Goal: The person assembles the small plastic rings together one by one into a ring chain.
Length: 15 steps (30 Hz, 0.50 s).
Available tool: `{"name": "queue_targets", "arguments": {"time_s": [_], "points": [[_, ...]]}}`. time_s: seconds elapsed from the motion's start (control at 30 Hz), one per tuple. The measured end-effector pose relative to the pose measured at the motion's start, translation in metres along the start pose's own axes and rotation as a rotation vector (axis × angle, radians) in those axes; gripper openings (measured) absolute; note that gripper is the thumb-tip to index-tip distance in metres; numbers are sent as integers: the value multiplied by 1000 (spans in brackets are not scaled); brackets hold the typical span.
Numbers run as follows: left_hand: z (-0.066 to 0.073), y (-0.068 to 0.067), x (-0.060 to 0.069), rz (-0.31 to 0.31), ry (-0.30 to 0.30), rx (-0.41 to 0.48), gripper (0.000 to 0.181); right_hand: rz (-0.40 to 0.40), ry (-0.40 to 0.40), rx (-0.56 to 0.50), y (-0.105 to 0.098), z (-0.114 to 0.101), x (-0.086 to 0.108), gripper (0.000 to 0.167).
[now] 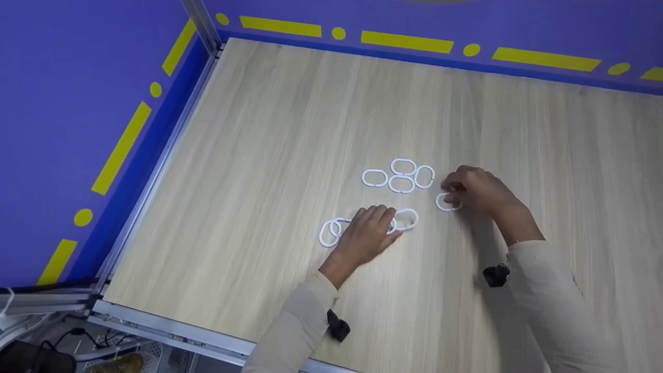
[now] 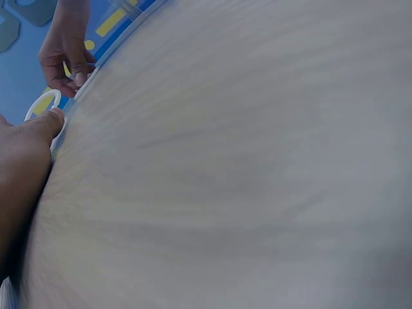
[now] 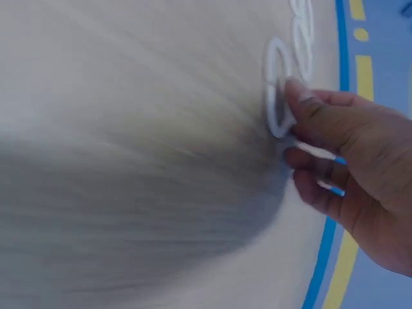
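My left hand (image 1: pixel 366 234) lies palm down over a short chain of white oval plastic links, gripping it between thumb and fingers. At the chain's left end, two links (image 1: pixel 321 237) overlap; its right-end link (image 1: pixel 416 219) sticks out past the fingertips, tilted up. The left wrist view shows the thumb against a raised link (image 2: pixel 58 96). My right hand (image 1: pixel 479 190) pinches a separate white link (image 1: pixel 438 203) at its right end, on or just over the tabletop. In the right wrist view, thumb and fingers meet at that link's edge (image 3: pixel 270 111).
Several loose white links (image 1: pixel 364 178) lie close together on the wooden table (image 1: pixel 269 155), beyond the hands. Blue panels with yellow marks (image 1: pixel 279 26) wall off the back and left. A metal rail (image 1: pixel 171 334) runs along the front edge.
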<state>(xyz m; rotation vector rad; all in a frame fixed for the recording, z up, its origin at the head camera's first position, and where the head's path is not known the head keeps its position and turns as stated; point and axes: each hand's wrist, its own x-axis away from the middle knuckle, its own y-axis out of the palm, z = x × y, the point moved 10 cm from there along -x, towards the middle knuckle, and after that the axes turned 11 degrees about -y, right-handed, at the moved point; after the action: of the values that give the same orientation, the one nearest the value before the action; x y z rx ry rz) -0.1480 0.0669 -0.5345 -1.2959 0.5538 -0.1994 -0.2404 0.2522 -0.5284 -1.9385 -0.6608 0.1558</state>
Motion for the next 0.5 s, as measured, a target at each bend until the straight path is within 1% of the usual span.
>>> {"name": "queue_targets", "arguments": {"time_s": [0.1,0.2,0.27,0.33,0.4,0.5], "points": [[-1,-2,0,5,0,0,45,-8,-31,-31,8,-9,-1,4],[-1,-2,0,3,1,3,45,12,-25,-87,14,-16,2,4],[-1,-2,0,2,-1,2,45,52,-15,-156,18,-17,7,4],[-2,-1,0,-2,-6,-1,45,113,-18,-252,22,-18,12,5],[-2,0,0,-5,-9,-7,46,167,-32,-339,25,-20,18,12],[-2,0,0,-8,-10,-10,45,233,-45,-441,30,-23,27,23]]}}
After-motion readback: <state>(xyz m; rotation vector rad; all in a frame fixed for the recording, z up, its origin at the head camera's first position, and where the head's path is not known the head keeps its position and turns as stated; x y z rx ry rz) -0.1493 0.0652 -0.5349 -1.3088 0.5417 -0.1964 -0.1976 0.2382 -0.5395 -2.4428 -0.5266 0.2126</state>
